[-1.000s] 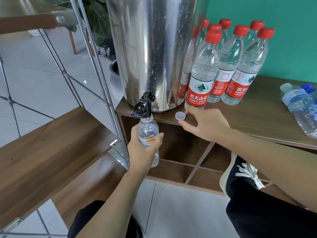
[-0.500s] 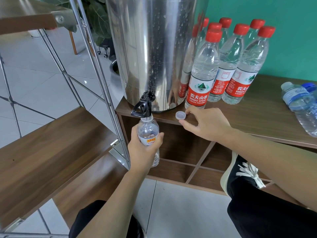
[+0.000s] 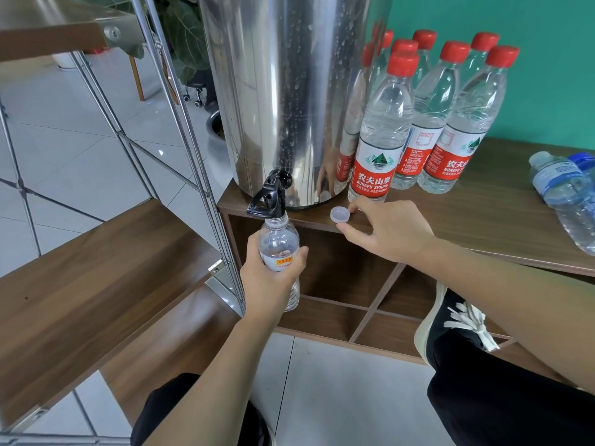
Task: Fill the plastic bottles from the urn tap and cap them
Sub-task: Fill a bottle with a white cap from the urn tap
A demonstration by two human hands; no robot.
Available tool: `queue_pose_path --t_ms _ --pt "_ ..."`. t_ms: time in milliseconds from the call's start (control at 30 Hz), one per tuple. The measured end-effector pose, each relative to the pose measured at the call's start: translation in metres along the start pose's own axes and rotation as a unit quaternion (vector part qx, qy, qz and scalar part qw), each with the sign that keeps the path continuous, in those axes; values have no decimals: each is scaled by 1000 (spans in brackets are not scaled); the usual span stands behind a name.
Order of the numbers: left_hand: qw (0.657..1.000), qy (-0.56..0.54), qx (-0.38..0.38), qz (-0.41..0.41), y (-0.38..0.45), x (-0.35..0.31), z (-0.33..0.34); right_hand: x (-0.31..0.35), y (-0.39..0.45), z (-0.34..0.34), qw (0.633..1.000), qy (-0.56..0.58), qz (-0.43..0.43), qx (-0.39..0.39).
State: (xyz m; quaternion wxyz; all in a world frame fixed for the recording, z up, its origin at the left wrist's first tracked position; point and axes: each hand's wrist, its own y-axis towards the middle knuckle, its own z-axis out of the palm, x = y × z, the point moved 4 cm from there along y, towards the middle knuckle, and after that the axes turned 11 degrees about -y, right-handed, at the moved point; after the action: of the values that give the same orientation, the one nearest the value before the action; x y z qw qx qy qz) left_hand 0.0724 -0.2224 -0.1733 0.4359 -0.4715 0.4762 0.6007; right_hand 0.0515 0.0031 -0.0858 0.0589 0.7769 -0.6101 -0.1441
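L hand at frame center has its grip wrapped round a small clear plastic bottle w/ an orange-yellow label, thumb on the right side, fingers curled behind; bottle upright, uncapped, its mouth right under the black tap of the steel urn. Can't tell the water level inside the bottle, or whether water is running. Urn stands at top center on the left end of the wooden tabletop, droplets on its wall. R hand, right of center, rests at the tabletop's front edge w/ thumb and forefinger pinching a translucent white cap, which sits open side up on the wood just right of the tap; other fingers loosely curled under. Behind the cap, just beside the urn, a cluster of red-capped bottles w/ red-white labels, all upright and capped, touching each other. At the far right edge of frame, two clear bottles w/ blue labels lie on their sides on the tabletop, well apart from the red group. Below the tabletop, open cubby shelves. Left half of frame: wooden shelf boards on a metal rack frame, tile floor beyond. Lower right: a black shoe w/ white laces, black trouser legs along the bottom.
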Motion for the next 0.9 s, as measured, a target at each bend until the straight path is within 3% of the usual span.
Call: queue_pose_path --t_ms 900 --pt "1000 -9 -3 1 0 0 0 -1 -1 -1 1000 -7 6 6"
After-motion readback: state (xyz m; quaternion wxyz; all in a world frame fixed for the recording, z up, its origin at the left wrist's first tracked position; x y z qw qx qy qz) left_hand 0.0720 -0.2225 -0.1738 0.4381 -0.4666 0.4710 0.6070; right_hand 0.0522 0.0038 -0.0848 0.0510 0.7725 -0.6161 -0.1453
